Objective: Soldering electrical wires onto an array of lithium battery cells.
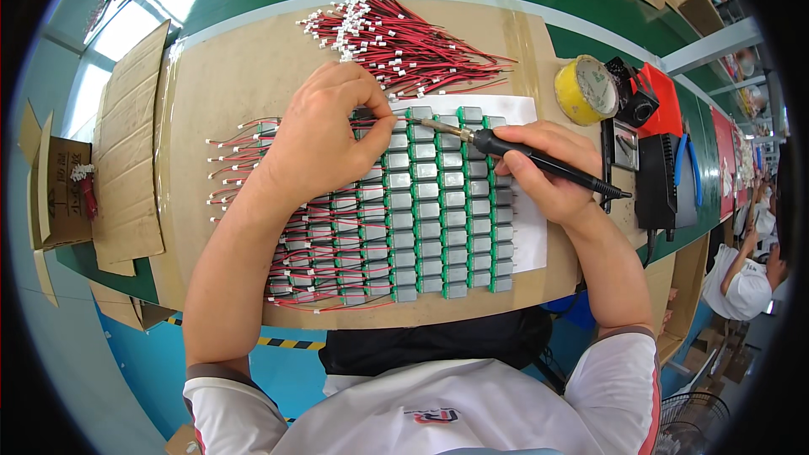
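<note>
My right hand (pixel 558 170) is closed around the black handle of a soldering iron (pixel 539 160), whose tip points left and meets the far end of a column of small motors. These grey motors (pixel 426 209) with green ends stand in close rows on a white sheet of paper (pixel 529 240). My left hand (pixel 324 131) pinches a thin red-and-black wire lead close to the iron's tip; the fingers partly hide it. Red and black leads with white connectors (pixel 303 274) run from the motors in the left columns. The right columns show no leads.
A loose pile of red-and-black wire leads (pixel 421 50) lies beyond the motors on the cardboard-covered bench (pixel 227 59). At the right are a yellow tape roll (pixel 583 91), a red tray (pixel 661 101), a black box (pixel 657 181) and blue-handled pliers (pixel 693 170). A cardboard box (pixel 63 190) stands left.
</note>
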Demonstrator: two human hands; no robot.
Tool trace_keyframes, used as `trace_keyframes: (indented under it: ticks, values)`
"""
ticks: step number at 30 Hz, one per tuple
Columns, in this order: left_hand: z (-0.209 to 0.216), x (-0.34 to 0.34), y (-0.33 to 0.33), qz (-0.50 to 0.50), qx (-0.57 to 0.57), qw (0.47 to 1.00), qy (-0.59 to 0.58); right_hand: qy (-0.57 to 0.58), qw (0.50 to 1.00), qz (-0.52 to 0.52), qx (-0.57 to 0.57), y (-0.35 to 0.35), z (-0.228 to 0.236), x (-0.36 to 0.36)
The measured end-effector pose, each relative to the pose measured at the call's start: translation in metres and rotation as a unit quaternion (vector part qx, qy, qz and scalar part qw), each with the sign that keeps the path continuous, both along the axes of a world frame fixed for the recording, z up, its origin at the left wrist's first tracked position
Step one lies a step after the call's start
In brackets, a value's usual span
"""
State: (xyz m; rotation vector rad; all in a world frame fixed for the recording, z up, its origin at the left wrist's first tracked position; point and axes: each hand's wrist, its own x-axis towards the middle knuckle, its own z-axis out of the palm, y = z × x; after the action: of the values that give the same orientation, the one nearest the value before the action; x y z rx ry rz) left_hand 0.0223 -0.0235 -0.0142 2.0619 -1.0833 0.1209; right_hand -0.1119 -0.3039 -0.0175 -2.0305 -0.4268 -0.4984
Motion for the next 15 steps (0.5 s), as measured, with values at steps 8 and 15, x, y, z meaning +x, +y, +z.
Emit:
trace_keyframes:
  ticks: [8,15]
  values:
    - [-0.0001,-0.0004,-0.0008,0.0,0.002,1.0,-0.003,-0.011,1.0,-0.003,-0.01,0.0003,-0.0002,-0.0013]
    - [-0.0012,0.0005,-0.0011,-0.003,-0.012,1.0,-0.012,-0.017,1.0,-0.002,-0.02,-0.0003,0.0002,-0.0006]
